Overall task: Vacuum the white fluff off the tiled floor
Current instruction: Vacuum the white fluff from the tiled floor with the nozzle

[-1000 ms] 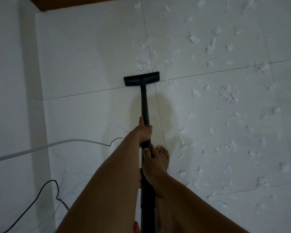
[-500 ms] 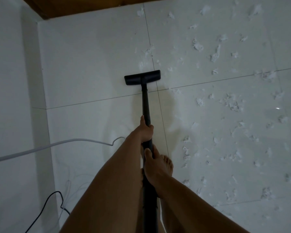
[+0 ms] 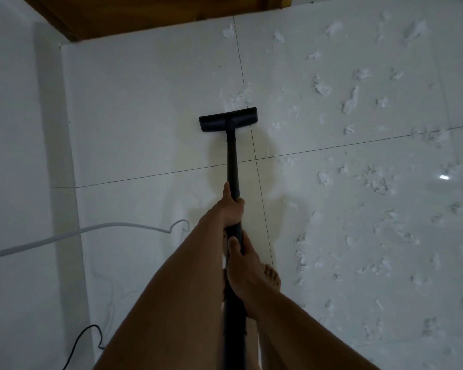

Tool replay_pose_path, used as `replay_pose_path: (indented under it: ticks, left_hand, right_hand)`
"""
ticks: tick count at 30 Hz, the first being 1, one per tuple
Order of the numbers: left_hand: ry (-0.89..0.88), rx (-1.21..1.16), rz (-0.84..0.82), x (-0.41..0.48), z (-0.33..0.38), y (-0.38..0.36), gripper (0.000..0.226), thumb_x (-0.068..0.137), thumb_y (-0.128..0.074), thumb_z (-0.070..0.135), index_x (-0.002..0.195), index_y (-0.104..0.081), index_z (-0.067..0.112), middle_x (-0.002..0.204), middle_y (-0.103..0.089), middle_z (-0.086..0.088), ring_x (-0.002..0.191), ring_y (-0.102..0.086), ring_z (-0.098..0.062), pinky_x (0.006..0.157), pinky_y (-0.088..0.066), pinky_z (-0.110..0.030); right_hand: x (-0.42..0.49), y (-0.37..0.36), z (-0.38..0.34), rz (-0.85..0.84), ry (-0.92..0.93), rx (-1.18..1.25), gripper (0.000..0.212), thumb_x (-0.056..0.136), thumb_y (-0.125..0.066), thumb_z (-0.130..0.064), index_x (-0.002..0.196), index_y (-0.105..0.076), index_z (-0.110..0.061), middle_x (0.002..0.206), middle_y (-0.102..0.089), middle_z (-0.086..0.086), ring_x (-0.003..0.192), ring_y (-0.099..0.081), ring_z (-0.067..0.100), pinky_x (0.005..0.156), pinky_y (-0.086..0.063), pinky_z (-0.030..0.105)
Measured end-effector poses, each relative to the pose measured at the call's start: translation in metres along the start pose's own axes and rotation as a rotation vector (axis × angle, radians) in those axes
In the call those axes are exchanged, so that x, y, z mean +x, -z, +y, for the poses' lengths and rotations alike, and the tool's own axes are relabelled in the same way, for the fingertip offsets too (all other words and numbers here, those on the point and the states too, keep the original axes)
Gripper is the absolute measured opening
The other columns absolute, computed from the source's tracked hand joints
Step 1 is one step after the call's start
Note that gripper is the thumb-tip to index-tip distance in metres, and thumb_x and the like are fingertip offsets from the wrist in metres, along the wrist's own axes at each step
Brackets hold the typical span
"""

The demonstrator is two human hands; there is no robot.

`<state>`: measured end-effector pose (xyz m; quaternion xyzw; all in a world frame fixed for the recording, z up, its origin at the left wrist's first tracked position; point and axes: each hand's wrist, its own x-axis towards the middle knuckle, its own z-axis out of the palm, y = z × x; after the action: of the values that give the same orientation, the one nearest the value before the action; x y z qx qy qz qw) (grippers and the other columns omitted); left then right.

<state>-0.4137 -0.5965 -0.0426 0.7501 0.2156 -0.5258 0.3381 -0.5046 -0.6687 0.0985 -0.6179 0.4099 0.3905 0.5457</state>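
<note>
A black vacuum wand (image 3: 232,166) runs up the middle of the view to a flat black floor head (image 3: 228,119) resting on the white tiled floor (image 3: 145,116). My left hand (image 3: 229,206) grips the wand higher up. My right hand (image 3: 241,265) grips it lower down, closer to me. White fluff (image 3: 353,100) lies scattered over the tiles to the right of the head, and a small clump (image 3: 235,98) sits just beyond the head's far edge. The tiles left of the wand look bare.
A white wall (image 3: 16,156) runs along the left side. A wooden door or frame (image 3: 145,14) closes the far end. A white cable (image 3: 78,232) and a black cable (image 3: 83,340) lie on the floor at left. My bare foot (image 3: 271,276) stands right of the wand.
The floor head has slid forward past the tile joint toward the far wall and onto the fluff clump. Both hands kept their grip as the view tilted to follow.
</note>
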Motion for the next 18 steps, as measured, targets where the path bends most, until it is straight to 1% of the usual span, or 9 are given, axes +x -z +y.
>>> replay_pose_path:
  ticks: [1, 3, 5, 7, 9, 11, 15, 18]
  left_hand:
    - [0.000, 0.004, 0.003, 0.003, 0.003, 0.004, 0.072, 0.111, -0.031, 0.039, 0.162, 0.019, 0.039, 0.149, -0.052, -0.020, 0.117, -0.063, -0.038, 0.107, -0.051, -0.057]
    - [0.002, 0.003, 0.006, 0.008, 0.008, 0.011, 0.072, 0.110, -0.032, 0.040, 0.162, 0.019, 0.042, 0.145, -0.055, -0.020, 0.114, -0.064, -0.037, 0.106, -0.052, -0.057]
    - [0.002, -0.002, 0.005, 0.012, 0.014, 0.018, 0.072, 0.110, -0.032, 0.040, 0.162, 0.018, 0.043, 0.143, -0.056, -0.021, 0.115, -0.065, -0.037, 0.106, -0.052, -0.057]
    - [0.004, -0.004, 0.001, 0.015, 0.021, 0.026, 0.072, 0.110, -0.032, 0.039, 0.162, 0.018, 0.042, 0.144, -0.055, -0.022, 0.115, -0.064, -0.037, 0.106, -0.052, -0.057]
    - [0.005, -0.014, 0.003, 0.018, 0.028, 0.033, 0.072, 0.111, -0.032, 0.038, 0.162, 0.018, 0.041, 0.143, -0.055, -0.021, 0.114, -0.065, -0.037, 0.103, -0.054, -0.057]
    - [0.005, -0.019, 0.004, 0.023, 0.035, 0.041, 0.072, 0.111, -0.032, 0.038, 0.162, 0.018, 0.041, 0.140, -0.057, -0.021, 0.112, -0.065, -0.036, 0.100, -0.057, -0.055]
    - [0.002, -0.016, 0.006, 0.033, 0.048, 0.057, 0.072, 0.111, -0.032, 0.038, 0.162, 0.018, 0.041, 0.135, -0.060, -0.021, 0.109, -0.066, -0.035, 0.097, -0.058, -0.054]
    - [0.000, -0.007, -0.001, 0.040, 0.057, 0.071, 0.073, 0.111, -0.032, 0.039, 0.162, 0.020, 0.041, 0.135, -0.061, -0.022, 0.108, -0.066, -0.035, 0.096, -0.058, -0.052]
  right_hand:
    - [0.005, -0.004, -0.003, -0.022, -0.009, 0.009, 0.038, 0.109, -0.030, -0.038, 0.147, -0.034, -0.040, 0.081, -0.066, 0.010, 0.035, -0.052, -0.001, 0.031, -0.037, 0.007]
    - [0.015, -0.010, -0.005, -0.045, -0.010, 0.058, 0.037, 0.108, -0.031, -0.036, 0.144, -0.038, -0.035, 0.078, -0.063, 0.011, 0.035, -0.051, 0.006, 0.034, -0.042, 0.014]
    - [0.023, -0.014, -0.012, -0.051, -0.036, 0.095, 0.035, 0.108, -0.032, -0.035, 0.142, -0.039, -0.032, 0.077, -0.060, 0.010, 0.031, -0.049, 0.005, 0.033, -0.042, 0.014]
    - [0.028, -0.016, -0.022, -0.041, -0.030, 0.133, 0.034, 0.108, -0.033, -0.035, 0.141, -0.039, -0.034, 0.077, -0.059, 0.011, 0.028, -0.047, 0.003, 0.033, -0.041, 0.014]
    - [0.033, -0.017, -0.032, -0.033, -0.006, 0.149, 0.031, 0.108, -0.034, -0.034, 0.138, -0.041, -0.032, 0.075, -0.058, 0.012, 0.028, -0.047, 0.004, 0.034, -0.041, 0.015]
    - [0.039, -0.020, -0.041, -0.039, -0.010, 0.158, 0.030, 0.108, -0.034, -0.034, 0.137, -0.041, -0.033, 0.069, -0.054, 0.008, 0.030, -0.047, 0.004, 0.034, -0.042, 0.016]
    - [0.048, -0.019, -0.060, -0.063, -0.015, 0.191, 0.031, 0.108, -0.035, -0.033, 0.138, -0.043, -0.034, 0.062, -0.049, 0.003, 0.030, -0.046, 0.002, 0.034, -0.041, 0.016]
    - [0.053, -0.023, -0.077, -0.069, -0.020, 0.193, 0.035, 0.108, -0.035, -0.033, 0.143, -0.040, -0.035, 0.060, -0.049, 0.003, 0.030, -0.046, 0.002, 0.034, -0.041, 0.014]
